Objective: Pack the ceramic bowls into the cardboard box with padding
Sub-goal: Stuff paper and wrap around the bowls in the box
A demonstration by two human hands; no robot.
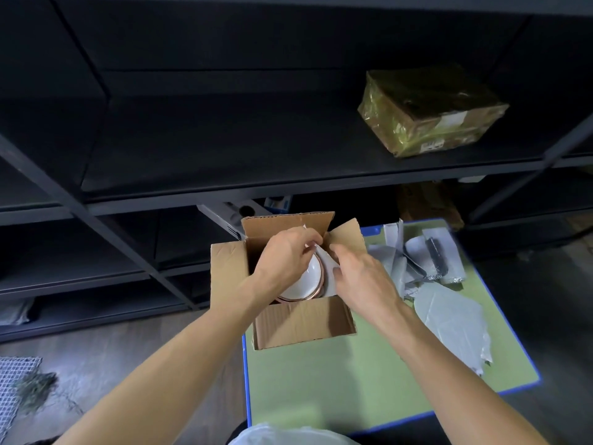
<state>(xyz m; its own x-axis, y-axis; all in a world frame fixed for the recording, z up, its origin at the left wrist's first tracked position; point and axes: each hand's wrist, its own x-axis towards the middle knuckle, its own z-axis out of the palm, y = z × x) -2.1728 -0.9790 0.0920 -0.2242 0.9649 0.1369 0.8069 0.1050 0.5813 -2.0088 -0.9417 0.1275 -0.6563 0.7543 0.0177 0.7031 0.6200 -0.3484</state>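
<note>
**Desk:** Where are the bowls?

**Me:** I see the ceramic bowls [308, 277] stacked inside the cardboard box [305, 322]. They lean on edge rather than lying flat. They are white with copper-coloured rims. Two rims show, and I cannot count more.

**Desk:** And the padding?

**Me:** A white paper sheet [329, 264] stands between the bowls and the box's right wall. My left hand [285, 252] is over the far side of the box, fingers curled, pinching the sheet's top edge. My right hand [362, 277] pinches the same sheet from the right, its thumb lying on the paper.

**Desk:** How will they handle?

**Me:** I judge the stack heavy for its size, stiff, glazed and so slippery. It could chip rim against rim. I'd take it from beneath, fingers spread around the stack, never by one lip. The paper is light and limp, so a pinch is enough.

**Desk:** What's around it?

**Me:** The box stands at the far left of a green table [321, 380] with blue edging. Crumpled grey wrapping sheets [449, 303] lie near it on the right. Beyond, a dark shelf [224, 175] carries a film-wrapped parcel [430, 110], well apart.
</note>
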